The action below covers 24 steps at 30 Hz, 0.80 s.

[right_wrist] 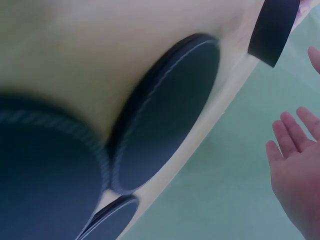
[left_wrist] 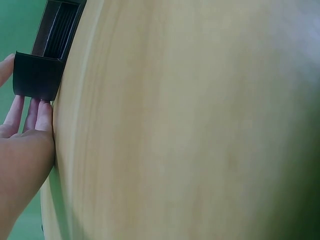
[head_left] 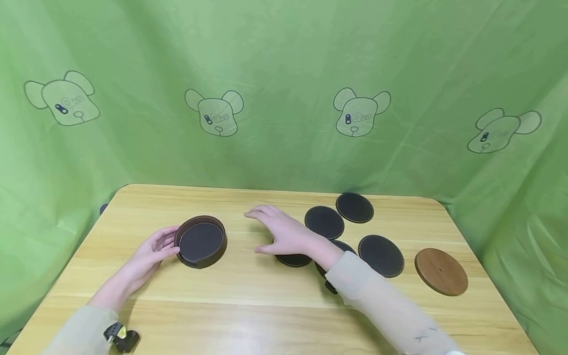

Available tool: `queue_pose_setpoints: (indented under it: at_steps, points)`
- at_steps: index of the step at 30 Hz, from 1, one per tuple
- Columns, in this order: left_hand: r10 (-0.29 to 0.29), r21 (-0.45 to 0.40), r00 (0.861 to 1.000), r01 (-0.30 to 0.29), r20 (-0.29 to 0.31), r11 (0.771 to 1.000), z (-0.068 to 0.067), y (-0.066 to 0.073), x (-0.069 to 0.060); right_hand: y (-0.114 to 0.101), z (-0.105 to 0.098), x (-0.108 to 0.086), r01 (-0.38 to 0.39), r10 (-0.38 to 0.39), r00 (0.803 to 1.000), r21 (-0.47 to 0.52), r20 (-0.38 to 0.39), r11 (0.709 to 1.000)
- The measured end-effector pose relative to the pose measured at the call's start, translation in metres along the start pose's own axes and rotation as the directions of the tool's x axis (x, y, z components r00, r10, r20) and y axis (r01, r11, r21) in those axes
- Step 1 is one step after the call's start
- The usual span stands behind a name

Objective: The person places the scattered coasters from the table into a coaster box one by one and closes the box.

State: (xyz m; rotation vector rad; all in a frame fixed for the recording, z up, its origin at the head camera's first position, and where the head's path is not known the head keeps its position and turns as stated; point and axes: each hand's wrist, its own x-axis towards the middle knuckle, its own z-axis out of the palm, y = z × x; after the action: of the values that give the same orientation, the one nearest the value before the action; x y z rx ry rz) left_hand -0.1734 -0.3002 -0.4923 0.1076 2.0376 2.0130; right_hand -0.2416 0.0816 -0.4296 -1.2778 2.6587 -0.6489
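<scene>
A green curtain [head_left: 284, 49] printed with outlined animal heads hangs behind the tabletop [head_left: 248, 310], which carries five black discs [head_left: 381, 256] clustered right of centre and, farther right, a brown wooden disc [head_left: 441, 271] with a small dark spot at its middle. The right hand [head_left: 286, 229] stretches out between the cluster and a round holder [head_left: 218, 256], its grip spread and holding nothing; its wrist and forearm partly cover two of the discs. The holder is on the left part of the tabletop, where the left hand [head_left: 153, 251] has its grip on the near side wall, thumb and fingers pinching it (whether the base fully touches the surface, I cannot tell). It is dark brown, low-walled and open-topped, with a black round face inside; the left wrist view shows a gap with ribbed dark lines. The discs look smooth and leather-like, with dashed stitching round their edges.
</scene>
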Motion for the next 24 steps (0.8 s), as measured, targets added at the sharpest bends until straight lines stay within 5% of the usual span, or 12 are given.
queue_pose_setpoints:
  at_steps: [24]
  points:
    - [0.002, -0.014, 1.000, -0.002, 0.000, 1.000, -0.001, -0.001, 0.000, 0.054, 0.000, -0.057, -0.089, 0.092, 0.992, -0.031, 0.081, 0.996]
